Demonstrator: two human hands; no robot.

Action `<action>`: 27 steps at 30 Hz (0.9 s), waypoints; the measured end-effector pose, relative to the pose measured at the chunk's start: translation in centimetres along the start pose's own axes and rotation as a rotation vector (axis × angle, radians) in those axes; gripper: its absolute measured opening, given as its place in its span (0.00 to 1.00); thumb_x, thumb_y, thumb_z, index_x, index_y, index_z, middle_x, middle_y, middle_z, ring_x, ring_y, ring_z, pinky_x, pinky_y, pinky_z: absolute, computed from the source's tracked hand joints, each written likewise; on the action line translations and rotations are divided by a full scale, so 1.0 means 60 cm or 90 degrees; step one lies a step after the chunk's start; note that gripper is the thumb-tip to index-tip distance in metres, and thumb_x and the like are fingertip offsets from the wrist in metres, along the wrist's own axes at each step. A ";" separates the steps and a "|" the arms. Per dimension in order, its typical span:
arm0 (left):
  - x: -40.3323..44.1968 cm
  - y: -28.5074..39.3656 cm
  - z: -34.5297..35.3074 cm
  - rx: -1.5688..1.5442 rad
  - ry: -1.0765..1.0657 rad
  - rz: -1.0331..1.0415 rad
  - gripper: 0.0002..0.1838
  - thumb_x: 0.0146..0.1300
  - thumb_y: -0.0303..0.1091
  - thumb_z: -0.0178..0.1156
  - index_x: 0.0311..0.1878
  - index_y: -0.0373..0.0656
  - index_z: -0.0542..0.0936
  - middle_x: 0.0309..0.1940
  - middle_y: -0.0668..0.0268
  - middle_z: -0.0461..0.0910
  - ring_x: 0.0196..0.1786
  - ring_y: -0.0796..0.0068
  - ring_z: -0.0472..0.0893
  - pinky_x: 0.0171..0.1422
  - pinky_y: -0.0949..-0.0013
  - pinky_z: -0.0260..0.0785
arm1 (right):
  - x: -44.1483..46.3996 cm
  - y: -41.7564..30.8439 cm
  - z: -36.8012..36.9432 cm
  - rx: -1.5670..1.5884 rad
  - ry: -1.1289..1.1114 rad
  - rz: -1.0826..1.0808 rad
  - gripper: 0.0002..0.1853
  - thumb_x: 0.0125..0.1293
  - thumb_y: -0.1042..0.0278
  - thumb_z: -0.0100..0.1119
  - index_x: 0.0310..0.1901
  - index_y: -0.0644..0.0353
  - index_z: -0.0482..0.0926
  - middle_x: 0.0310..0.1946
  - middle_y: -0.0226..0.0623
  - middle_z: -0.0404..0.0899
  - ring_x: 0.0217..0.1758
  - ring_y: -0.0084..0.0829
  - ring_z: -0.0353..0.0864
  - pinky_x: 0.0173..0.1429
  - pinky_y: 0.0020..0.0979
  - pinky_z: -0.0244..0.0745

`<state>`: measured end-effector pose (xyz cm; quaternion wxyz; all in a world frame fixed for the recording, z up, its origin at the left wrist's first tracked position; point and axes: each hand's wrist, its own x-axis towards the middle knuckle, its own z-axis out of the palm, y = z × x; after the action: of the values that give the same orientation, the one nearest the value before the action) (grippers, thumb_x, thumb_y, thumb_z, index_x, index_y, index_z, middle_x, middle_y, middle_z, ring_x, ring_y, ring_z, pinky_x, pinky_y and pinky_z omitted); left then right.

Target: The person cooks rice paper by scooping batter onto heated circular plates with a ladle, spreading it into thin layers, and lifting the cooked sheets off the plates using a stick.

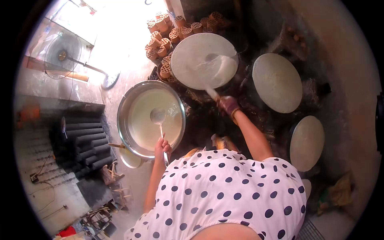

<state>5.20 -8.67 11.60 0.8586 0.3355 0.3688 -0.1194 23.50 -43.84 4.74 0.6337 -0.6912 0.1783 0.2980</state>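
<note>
My left hand [163,147] is closed around the handle of a metal ladle [157,116]. The ladle's round bowl is over the whitish liquid [146,128] in a large metal basin [123,120]. My right hand [228,107], in a dark reddish glove, grips a pale-handled tool [212,93] that reaches over a large round white surface [192,56]. Motion blurs the tool's far end, so its shape is unclear. A thick white wet patch [224,70] lies on the right part of that round surface.
Two more round white surfaces [277,83] [307,143] stand to the right. Perforated clay-coloured cylinders [161,25] are piled behind. At left are a standing fan [63,55] and stacked black cylinders [86,138]. A pale round container [131,159] sits beside the basin.
</note>
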 end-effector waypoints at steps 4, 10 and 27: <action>0.006 -0.003 0.032 -0.043 -0.010 -0.001 0.16 0.73 0.38 0.44 0.61 0.50 0.67 0.17 0.78 0.60 0.13 0.88 0.61 0.15 0.80 0.55 | 0.031 0.094 -0.112 0.060 0.139 -0.036 0.12 0.64 0.62 0.52 0.27 0.59 0.78 0.18 0.35 0.77 0.14 0.29 0.75 0.16 0.33 0.69; 0.024 -0.008 0.082 -0.006 -0.031 0.016 0.16 0.73 0.37 0.44 0.61 0.49 0.66 0.17 0.78 0.60 0.13 0.88 0.61 0.15 0.80 0.54 | 0.138 -0.058 -0.168 -0.468 0.287 -0.316 0.17 0.67 0.51 0.50 0.42 0.56 0.81 0.34 0.45 0.82 0.36 0.47 0.80 0.41 0.42 0.75; -0.026 0.023 0.093 0.167 -0.135 -0.045 0.21 0.72 0.34 0.41 0.67 0.47 0.61 0.17 0.75 0.59 0.12 0.84 0.58 0.14 0.79 0.51 | -0.013 -0.032 -0.028 -0.040 0.521 -0.192 0.21 0.67 0.51 0.48 0.56 0.50 0.77 0.47 0.51 0.79 0.52 0.50 0.77 0.53 0.43 0.71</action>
<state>7.81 -11.42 16.21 0.8367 0.4170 0.2689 -0.2318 24.41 -45.32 6.71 0.5259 -0.7896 0.3027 -0.0912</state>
